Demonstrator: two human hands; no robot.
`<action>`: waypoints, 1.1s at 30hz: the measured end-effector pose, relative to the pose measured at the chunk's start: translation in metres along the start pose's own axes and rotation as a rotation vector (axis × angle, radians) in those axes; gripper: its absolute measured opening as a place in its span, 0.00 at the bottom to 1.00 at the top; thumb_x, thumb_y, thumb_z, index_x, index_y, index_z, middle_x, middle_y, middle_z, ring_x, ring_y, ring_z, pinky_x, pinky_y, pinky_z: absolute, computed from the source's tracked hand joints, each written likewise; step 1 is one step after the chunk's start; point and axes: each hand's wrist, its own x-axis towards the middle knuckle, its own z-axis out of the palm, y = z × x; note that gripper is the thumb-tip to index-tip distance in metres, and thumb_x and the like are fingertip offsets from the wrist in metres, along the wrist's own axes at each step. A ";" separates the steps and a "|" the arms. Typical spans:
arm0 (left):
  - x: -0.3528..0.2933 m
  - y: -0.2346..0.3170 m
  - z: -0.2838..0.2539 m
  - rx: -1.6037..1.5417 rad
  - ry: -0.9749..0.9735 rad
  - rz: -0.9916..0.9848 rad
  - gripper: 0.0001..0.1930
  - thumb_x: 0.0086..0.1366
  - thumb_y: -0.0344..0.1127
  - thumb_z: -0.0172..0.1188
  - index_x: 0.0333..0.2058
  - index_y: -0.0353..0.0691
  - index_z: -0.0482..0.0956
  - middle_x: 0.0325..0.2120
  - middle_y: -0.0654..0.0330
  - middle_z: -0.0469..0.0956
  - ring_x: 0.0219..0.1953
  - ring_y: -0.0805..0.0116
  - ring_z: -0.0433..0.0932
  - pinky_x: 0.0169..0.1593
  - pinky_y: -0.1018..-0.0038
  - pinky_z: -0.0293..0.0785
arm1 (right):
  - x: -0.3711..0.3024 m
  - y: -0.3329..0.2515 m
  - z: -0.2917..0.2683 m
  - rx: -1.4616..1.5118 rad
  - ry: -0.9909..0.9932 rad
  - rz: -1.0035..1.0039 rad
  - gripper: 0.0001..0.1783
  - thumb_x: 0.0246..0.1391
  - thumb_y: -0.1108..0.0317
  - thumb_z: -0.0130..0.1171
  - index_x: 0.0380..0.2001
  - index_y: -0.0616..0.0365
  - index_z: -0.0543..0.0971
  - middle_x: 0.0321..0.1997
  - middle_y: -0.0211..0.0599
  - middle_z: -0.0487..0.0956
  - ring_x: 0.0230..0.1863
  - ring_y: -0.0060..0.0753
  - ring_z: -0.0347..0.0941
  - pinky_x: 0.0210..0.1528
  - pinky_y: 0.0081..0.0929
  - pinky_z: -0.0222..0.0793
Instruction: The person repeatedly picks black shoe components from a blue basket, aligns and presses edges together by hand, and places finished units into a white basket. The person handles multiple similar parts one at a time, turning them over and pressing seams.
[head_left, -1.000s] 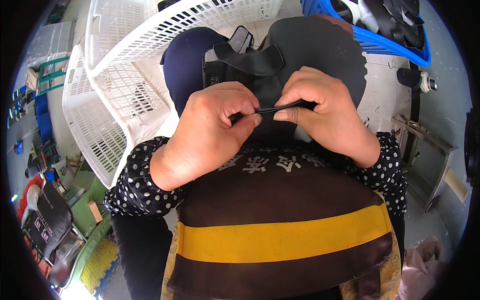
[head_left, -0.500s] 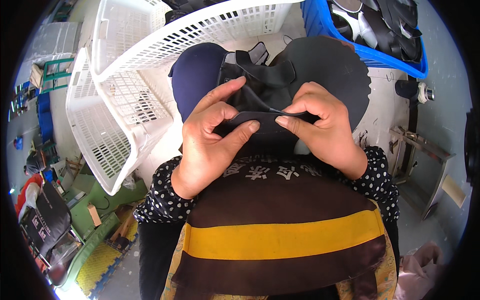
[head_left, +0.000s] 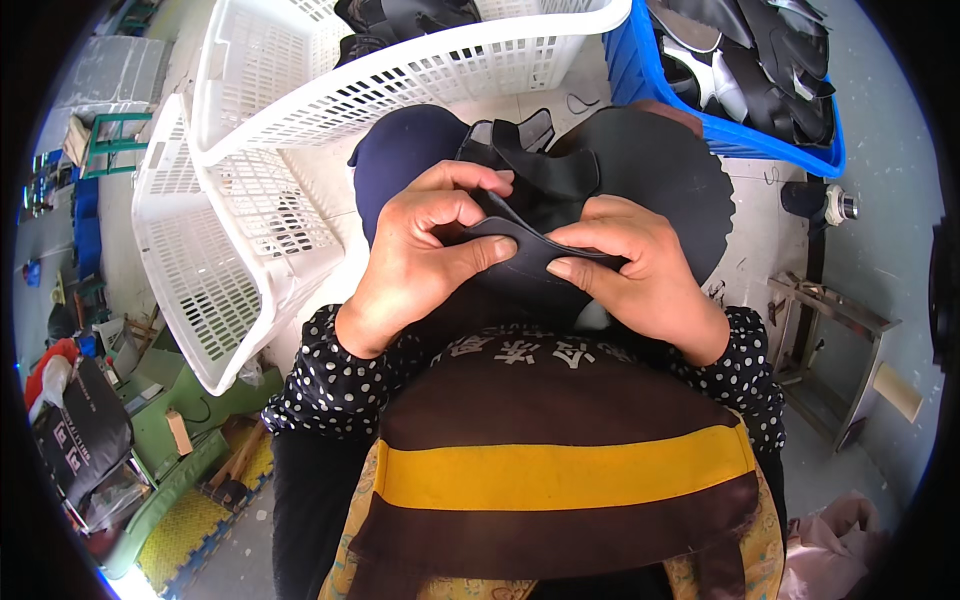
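My left hand (head_left: 415, 262) pinches the near edge of a black shoe upper (head_left: 533, 258), thumb on the near face and fingers behind. Beside it, my right hand (head_left: 648, 272) pinches the same edge between thumb and forefinger. The two thumbs are a short gap apart. A bent black strap and a grey-lined flap rise from the far side of the upper. Beneath it, dark blue and black rounded surfaces (head_left: 665, 165) spread across my lap area. Part of the upper's underside is hidden by my hands.
White slatted plastic baskets (head_left: 250, 135) stand ahead and to the left, one with black pieces (head_left: 425, 18) inside. At the far right, a blue crate (head_left: 780, 150) holds black and white pieces. A metal frame (head_left: 850, 320) stands by the right wall. I wear a brown apron with a yellow band (head_left: 570, 465).
Both hands have shifted their pinch slightly along the upper's edge, which now slopes down toward the right hand. The whole view has tilted a little, so the baskets sit lower.
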 end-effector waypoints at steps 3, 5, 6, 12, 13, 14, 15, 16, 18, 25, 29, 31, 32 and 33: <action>-0.004 0.000 -0.001 -0.052 0.036 -0.069 0.09 0.56 0.18 0.74 0.27 0.32 0.80 0.48 0.55 0.80 0.58 0.59 0.80 0.58 0.68 0.77 | 0.002 0.000 0.003 0.007 -0.001 0.010 0.11 0.51 0.77 0.73 0.39 0.61 0.85 0.25 0.33 0.72 0.28 0.33 0.68 0.33 0.30 0.63; -0.007 0.001 -0.004 -0.060 0.041 -0.118 0.07 0.57 0.19 0.75 0.29 0.31 0.83 0.46 0.55 0.81 0.55 0.59 0.82 0.54 0.70 0.80 | 0.003 0.000 0.003 0.001 0.000 -0.002 0.11 0.51 0.77 0.73 0.39 0.61 0.85 0.25 0.32 0.72 0.28 0.33 0.68 0.33 0.31 0.63; -0.008 0.002 -0.007 -0.047 0.029 -0.104 0.07 0.57 0.19 0.75 0.30 0.31 0.84 0.46 0.55 0.81 0.54 0.60 0.82 0.53 0.71 0.80 | 0.003 0.000 0.003 0.000 -0.011 0.001 0.11 0.52 0.77 0.73 0.39 0.61 0.85 0.24 0.33 0.72 0.28 0.33 0.68 0.33 0.31 0.63; -0.015 0.001 -0.011 -0.180 0.073 -0.129 0.08 0.59 0.16 0.71 0.36 0.32 0.86 0.43 0.53 0.82 0.50 0.61 0.85 0.51 0.72 0.83 | 0.003 -0.002 0.003 0.014 -0.018 0.015 0.10 0.53 0.76 0.73 0.39 0.61 0.86 0.24 0.33 0.72 0.28 0.32 0.67 0.33 0.30 0.63; -0.015 -0.001 -0.010 -0.166 0.079 -0.086 0.07 0.60 0.16 0.70 0.36 0.32 0.85 0.43 0.53 0.82 0.50 0.61 0.85 0.51 0.72 0.83 | 0.003 -0.003 0.004 0.015 -0.011 0.023 0.09 0.52 0.76 0.73 0.38 0.60 0.86 0.24 0.34 0.73 0.28 0.34 0.68 0.33 0.31 0.63; -0.016 -0.002 -0.009 -0.155 0.083 -0.048 0.07 0.61 0.16 0.70 0.35 0.32 0.85 0.43 0.53 0.82 0.50 0.61 0.85 0.51 0.72 0.83 | 0.002 -0.004 0.005 0.015 0.000 0.036 0.09 0.51 0.77 0.73 0.37 0.60 0.86 0.24 0.35 0.73 0.28 0.36 0.69 0.33 0.32 0.64; -0.016 -0.003 -0.007 -0.142 0.086 -0.010 0.06 0.62 0.15 0.69 0.35 0.32 0.84 0.43 0.53 0.81 0.50 0.61 0.85 0.51 0.72 0.83 | 0.002 -0.004 0.005 0.016 0.010 0.050 0.09 0.50 0.78 0.73 0.36 0.60 0.86 0.24 0.36 0.73 0.28 0.38 0.70 0.33 0.33 0.64; -0.016 -0.004 -0.005 -0.143 0.111 -0.002 0.06 0.62 0.15 0.68 0.35 0.32 0.84 0.43 0.53 0.81 0.50 0.61 0.85 0.51 0.72 0.83 | 0.002 -0.004 0.006 0.012 0.018 0.050 0.09 0.51 0.78 0.73 0.36 0.60 0.86 0.24 0.35 0.73 0.28 0.37 0.69 0.32 0.33 0.64; -0.017 -0.005 -0.001 -0.148 0.153 0.015 0.06 0.62 0.15 0.68 0.34 0.32 0.83 0.43 0.54 0.81 0.50 0.60 0.85 0.52 0.71 0.83 | 0.001 -0.005 0.007 0.007 0.028 0.056 0.08 0.51 0.79 0.72 0.35 0.60 0.86 0.24 0.35 0.73 0.28 0.35 0.69 0.32 0.32 0.64; -0.020 -0.004 0.004 -0.138 0.183 -0.023 0.07 0.65 0.14 0.64 0.34 0.32 0.80 0.45 0.54 0.79 0.50 0.59 0.85 0.54 0.69 0.82 | 0.001 -0.006 0.011 0.036 0.096 0.108 0.07 0.50 0.81 0.72 0.34 0.61 0.86 0.24 0.33 0.75 0.28 0.31 0.69 0.32 0.29 0.64; -0.022 -0.002 0.005 -0.221 0.192 -0.046 0.07 0.66 0.14 0.63 0.33 0.32 0.79 0.46 0.54 0.80 0.51 0.59 0.85 0.55 0.68 0.82 | 0.001 -0.005 0.012 0.034 0.106 0.110 0.08 0.51 0.80 0.72 0.35 0.61 0.87 0.25 0.31 0.75 0.29 0.28 0.69 0.32 0.26 0.63; -0.022 0.000 0.006 -0.247 0.188 -0.049 0.07 0.66 0.14 0.63 0.32 0.33 0.79 0.47 0.53 0.81 0.51 0.58 0.84 0.56 0.68 0.81 | 0.001 -0.004 0.012 0.035 0.110 0.109 0.08 0.50 0.81 0.72 0.35 0.61 0.87 0.26 0.31 0.75 0.29 0.28 0.69 0.33 0.26 0.63; -0.021 0.001 0.006 -0.244 0.184 -0.061 0.07 0.66 0.15 0.63 0.32 0.33 0.79 0.47 0.52 0.81 0.52 0.58 0.84 0.56 0.68 0.80 | 0.001 -0.003 0.013 0.035 0.113 0.108 0.08 0.50 0.81 0.73 0.35 0.61 0.87 0.25 0.31 0.75 0.29 0.28 0.69 0.33 0.26 0.63; -0.021 0.002 0.006 -0.248 0.185 -0.071 0.07 0.66 0.15 0.64 0.32 0.33 0.79 0.48 0.52 0.82 0.52 0.58 0.84 0.56 0.67 0.79 | 0.001 -0.002 0.013 0.039 0.117 0.108 0.08 0.50 0.81 0.73 0.35 0.61 0.87 0.25 0.31 0.75 0.29 0.27 0.69 0.33 0.26 0.63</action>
